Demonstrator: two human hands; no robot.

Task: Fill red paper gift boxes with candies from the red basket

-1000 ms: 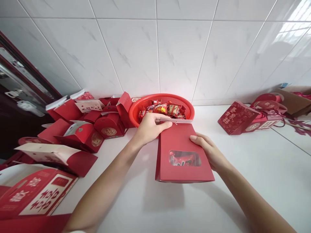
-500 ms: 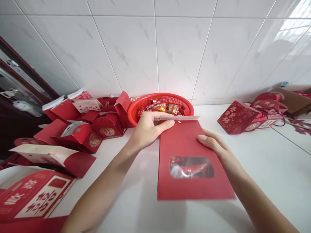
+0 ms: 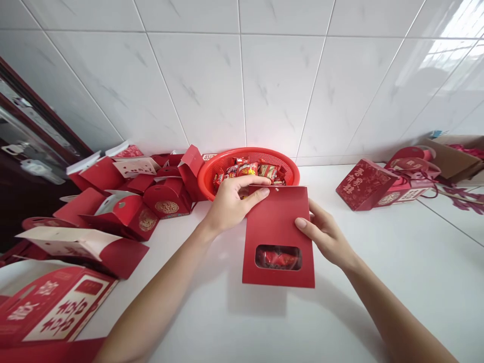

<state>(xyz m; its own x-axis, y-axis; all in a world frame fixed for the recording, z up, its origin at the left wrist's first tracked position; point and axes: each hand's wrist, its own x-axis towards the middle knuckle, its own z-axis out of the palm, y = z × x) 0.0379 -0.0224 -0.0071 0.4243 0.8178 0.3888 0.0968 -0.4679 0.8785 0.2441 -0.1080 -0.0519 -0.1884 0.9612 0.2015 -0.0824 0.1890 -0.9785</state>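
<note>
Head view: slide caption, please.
Left hand and right hand hold a windowed, rectangular red paper box before a round red plastic basket.

Held box (image 3: 278, 219) at centre, above the counter (image 3: 196, 312); left hand (image 3: 235, 201) at its upper left edge, right hand (image 3: 325, 231) at its right side. A packet (image 3: 279, 259) inside, behind the window. Basket (image 3: 206, 176) behind, near the wall (image 3: 280, 85), sweets (image 3: 247, 170) in it. Left of basket: many boxes (image 3: 130, 218), ranged forward along the counter. Right, well apart: box group (image 3: 366, 184); carton (image 3: 449, 160) farther right, ribbons (image 3: 462, 199) before it.
</note>
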